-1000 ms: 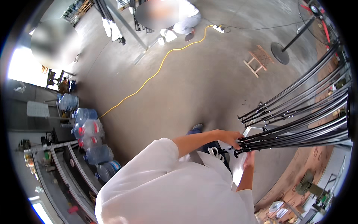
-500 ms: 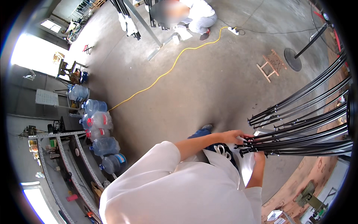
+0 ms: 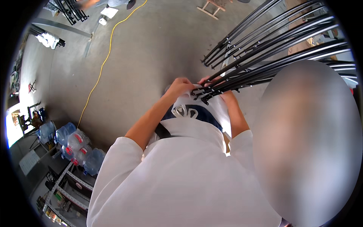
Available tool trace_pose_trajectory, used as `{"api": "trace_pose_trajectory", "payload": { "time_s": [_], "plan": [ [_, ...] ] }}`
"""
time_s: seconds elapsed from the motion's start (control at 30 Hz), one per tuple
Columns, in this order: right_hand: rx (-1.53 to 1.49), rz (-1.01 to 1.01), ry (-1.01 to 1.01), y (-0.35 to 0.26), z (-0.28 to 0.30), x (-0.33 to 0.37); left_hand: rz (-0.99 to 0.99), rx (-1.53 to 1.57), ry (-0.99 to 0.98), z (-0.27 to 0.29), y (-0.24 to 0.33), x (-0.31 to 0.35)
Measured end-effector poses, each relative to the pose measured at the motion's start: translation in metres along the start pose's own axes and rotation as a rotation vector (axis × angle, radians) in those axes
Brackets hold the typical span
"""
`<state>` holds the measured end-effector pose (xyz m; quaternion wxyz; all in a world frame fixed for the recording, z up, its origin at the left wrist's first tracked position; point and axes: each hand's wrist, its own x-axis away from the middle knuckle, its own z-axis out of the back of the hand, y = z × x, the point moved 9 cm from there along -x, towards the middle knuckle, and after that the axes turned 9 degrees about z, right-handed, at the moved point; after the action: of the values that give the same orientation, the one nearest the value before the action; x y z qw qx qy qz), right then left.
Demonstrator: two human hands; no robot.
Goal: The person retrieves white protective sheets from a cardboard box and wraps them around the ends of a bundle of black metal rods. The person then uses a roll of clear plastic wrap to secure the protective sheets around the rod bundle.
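Note:
A bundle of thin black rods with small fittings at their ends reaches from the upper right to my waist. My left hand is closed at the rod ends, its fingers pinching the edge of a white cloth. Behind and under the bundle, my right hand curls round the lower rods, with fingertips showing on the far side. Between the hands the cloth hangs below the rod tips; the rods hide part of it and of my right fingers.
A yellow cable snakes over the concrete floor. Large water bottles stand at left beside a metal shelf. A wooden stool is at the far side, more hanging rods far left. A blurred shape fills the lower right.
My view has swung to the right, so the hands and rods appear nearer the middle. My left hand has drawn slightly back from the rods, and a large blurred shape has come in at right.

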<state>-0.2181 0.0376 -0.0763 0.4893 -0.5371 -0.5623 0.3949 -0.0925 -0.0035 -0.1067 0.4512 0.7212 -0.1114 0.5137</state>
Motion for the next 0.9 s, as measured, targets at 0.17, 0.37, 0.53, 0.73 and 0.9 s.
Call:
{"api": "trace_pose_trajectory", "payload": {
  "time_s": [0.17, 0.37, 0.53, 0.73, 0.9],
  "plan": [
    [-0.109, -0.174, -0.188, 0.017, -0.009, -0.011, 0.038, 0.203, -0.089, 0.009, -0.011, -0.004],
    [-0.204, -0.314, -0.247, 0.006, -0.025, -0.009, -0.006, 0.179, -0.102, 0.009, -0.021, -0.024],
    [0.074, -0.286, -0.383, 0.012, -0.025, -0.029, -0.200, 0.120, -0.063, 0.008, -0.018, -0.028],
    [0.273, -0.207, -0.314, 0.018, -0.021, -0.043, -0.211, -0.088, 0.166, 0.010, -0.015, -0.035],
    [0.299, -0.173, -0.298, 0.021, -0.016, -0.038, -0.130, -0.267, 0.195, 0.010, 0.002, -0.016]
  ]
}}
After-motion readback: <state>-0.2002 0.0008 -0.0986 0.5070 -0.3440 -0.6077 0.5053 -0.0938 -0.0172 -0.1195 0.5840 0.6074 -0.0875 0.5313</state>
